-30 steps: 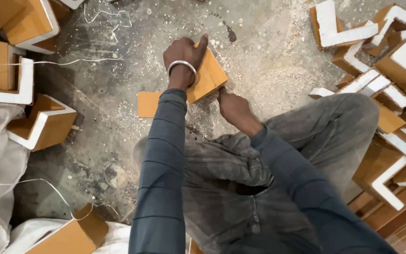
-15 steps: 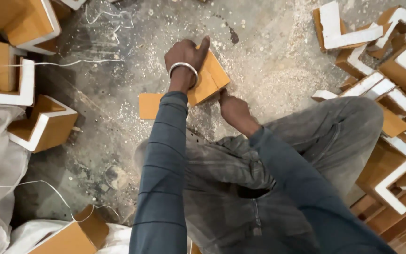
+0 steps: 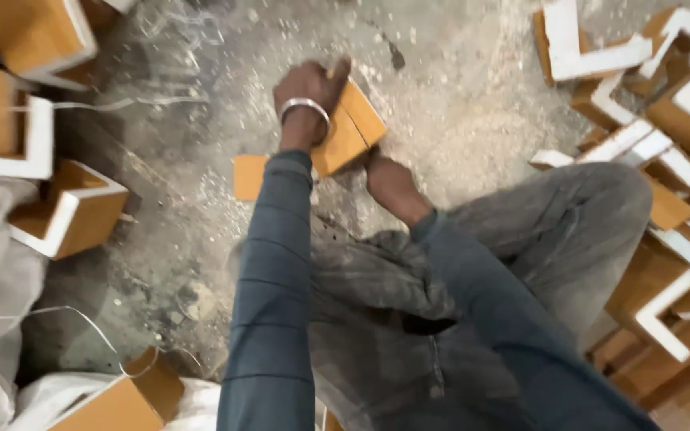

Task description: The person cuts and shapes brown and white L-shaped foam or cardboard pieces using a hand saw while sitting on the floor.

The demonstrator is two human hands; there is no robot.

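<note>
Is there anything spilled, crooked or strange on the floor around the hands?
Yes. Pale sawdust lies scattered over the concrete floor around the orange wooden piece under the left hand. Similar pieces lie in a disorderly heap at the right.

Dusty concrete floor (image 3: 473,120), sawdust-strewn; orange white-edged wooden pieces (image 3: 640,96) heaped right, more pieces (image 3: 65,211) left.

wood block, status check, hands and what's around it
Left hand clamped over wood block. Right hand at its lower edge, grip hidden. Block tilted on dusty floor, second piece beside it. L-shaped pieces piled to the right, apart.
</note>
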